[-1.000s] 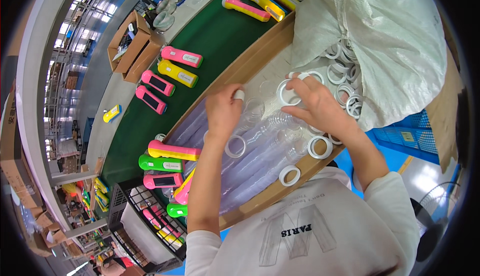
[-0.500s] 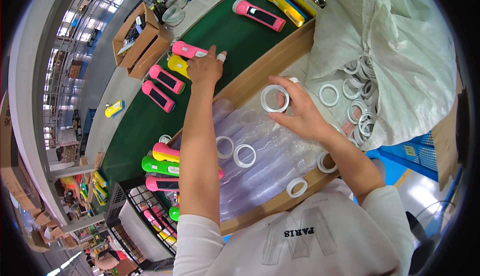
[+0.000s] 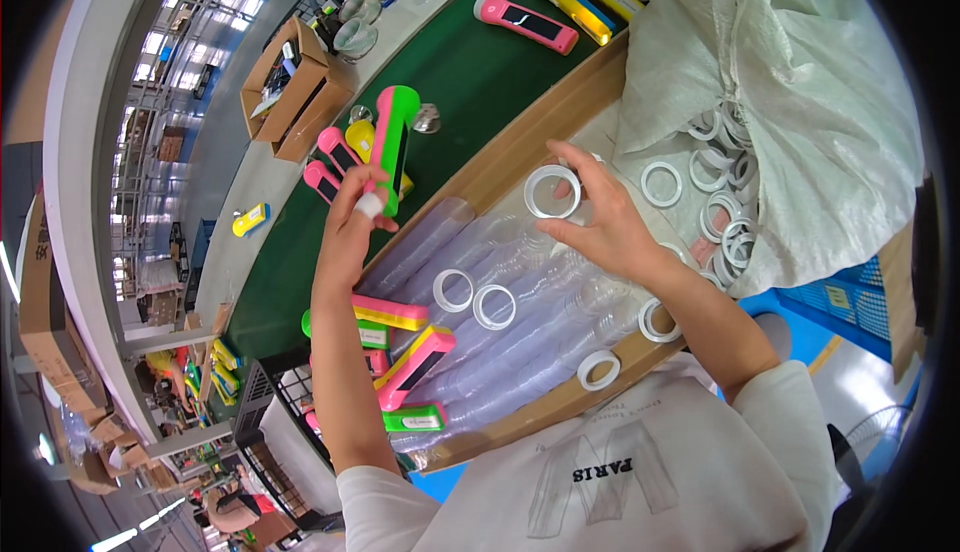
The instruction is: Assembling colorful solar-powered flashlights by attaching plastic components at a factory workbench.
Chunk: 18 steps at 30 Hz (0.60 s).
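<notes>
My left hand (image 3: pixel 352 227) holds a pink and green flashlight body (image 3: pixel 392 144) upright above the green belt (image 3: pixel 455 62). A white ring (image 3: pixel 552 191) is pinched in the fingers of my right hand (image 3: pixel 602 224), over a wooden tray (image 3: pixel 520 162). The tray holds stacked clear plastic cups (image 3: pixel 500 337) with two loose white rings (image 3: pixel 475 297) lying on them.
A white woven sack (image 3: pixel 800 102) at the right spills several white rings (image 3: pixel 715 182). More coloured flashlights lie on the belt (image 3: pixel 525 22) and by the tray's left end (image 3: pixel 400 347). An open cardboard box (image 3: pixel 290 87) sits beyond the belt. A wire basket (image 3: pixel 270 422) stands at lower left.
My left hand reached out to the belt, took a pink and green flashlight and lifted it. My right hand picked up a white ring and now holds it higher.
</notes>
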{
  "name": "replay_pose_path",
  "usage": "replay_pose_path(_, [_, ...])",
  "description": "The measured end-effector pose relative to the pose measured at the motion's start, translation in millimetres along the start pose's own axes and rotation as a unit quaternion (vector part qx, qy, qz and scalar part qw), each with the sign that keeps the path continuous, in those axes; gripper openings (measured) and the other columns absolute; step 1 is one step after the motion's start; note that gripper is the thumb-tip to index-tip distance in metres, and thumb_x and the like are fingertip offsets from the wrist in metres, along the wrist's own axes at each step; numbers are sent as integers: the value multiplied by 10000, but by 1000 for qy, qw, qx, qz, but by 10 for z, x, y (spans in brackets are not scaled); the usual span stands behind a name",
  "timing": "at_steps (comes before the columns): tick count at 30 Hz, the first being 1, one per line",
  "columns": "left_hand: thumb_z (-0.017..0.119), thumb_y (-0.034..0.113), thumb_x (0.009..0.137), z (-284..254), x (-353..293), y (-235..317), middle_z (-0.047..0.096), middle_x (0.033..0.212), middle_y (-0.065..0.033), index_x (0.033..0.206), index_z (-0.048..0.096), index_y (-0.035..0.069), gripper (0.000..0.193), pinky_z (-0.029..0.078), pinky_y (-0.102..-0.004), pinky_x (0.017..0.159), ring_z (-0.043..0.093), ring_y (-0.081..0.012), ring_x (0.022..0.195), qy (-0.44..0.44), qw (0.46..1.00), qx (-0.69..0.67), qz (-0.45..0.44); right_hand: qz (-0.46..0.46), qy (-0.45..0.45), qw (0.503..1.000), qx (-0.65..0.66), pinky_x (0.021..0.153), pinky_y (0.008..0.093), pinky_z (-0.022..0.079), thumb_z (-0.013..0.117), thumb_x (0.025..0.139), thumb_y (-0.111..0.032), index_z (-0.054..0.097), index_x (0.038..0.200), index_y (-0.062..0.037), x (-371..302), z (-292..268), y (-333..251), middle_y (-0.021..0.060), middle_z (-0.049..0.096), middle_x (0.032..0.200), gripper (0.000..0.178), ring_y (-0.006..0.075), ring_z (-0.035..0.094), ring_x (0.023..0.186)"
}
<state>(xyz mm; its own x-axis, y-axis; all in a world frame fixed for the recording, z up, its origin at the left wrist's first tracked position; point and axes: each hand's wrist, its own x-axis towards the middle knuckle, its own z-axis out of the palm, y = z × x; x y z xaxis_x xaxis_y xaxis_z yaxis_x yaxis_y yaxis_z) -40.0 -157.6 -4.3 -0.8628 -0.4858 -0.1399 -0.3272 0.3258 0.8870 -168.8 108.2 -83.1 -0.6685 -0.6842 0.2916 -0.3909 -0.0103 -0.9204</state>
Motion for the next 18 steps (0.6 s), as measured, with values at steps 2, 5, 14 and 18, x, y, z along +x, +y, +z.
replay_pose_path(2, [506, 165, 919, 4, -373, 101, 569, 1036, -73, 1089, 525, 84, 190, 488, -275, 679, 568, -144, 847, -48, 991, -127, 18, 50, 19, 999, 10, 833, 329, 496, 791, 718, -87, 375, 1395, -49, 0, 29, 9, 135, 521, 1262, 795, 223, 592, 971])
replay_pose_path(5, [592, 256, 885, 113, -828, 281, 567, 1036, -99, 1063, 502, 59, 280, 464, -295, 759, 557, -172, 857, -102, 981, -164, 25, 48, 30, 998, 9, 876, 342, 498, 793, 719, -84, 344, 1411, -63, -1, 53, 70, 161, 516, 1262, 826, 253, 604, 1021])
replay_pose_path(14, [600, 282, 859, 171, -1374, 246, 527, 1033, -99, 1081, 481, 41, 348, 493, -339, 728, 580, -211, 868, -138, 962, -234, 10, -1, -21, 990, 139, 950, 361, 468, 799, 722, -94, 384, 1363, -73, -95, 58, -46, 140, 528, 1237, 764, 252, 566, 1123])
replay_pose_path(18, [639, 368, 787, 79, -1461, 420, 604, 1038, -123, 1266, 442, 30, 619, 509, -309, 652, 633, -226, 878, -93, 965, -237, -60, -45, -69, 993, 88, 965, 340, 466, 807, 710, -71, 502, 1210, -59, -120, -7, -30, 91, 560, 1207, 585, 203, 567, 1119])
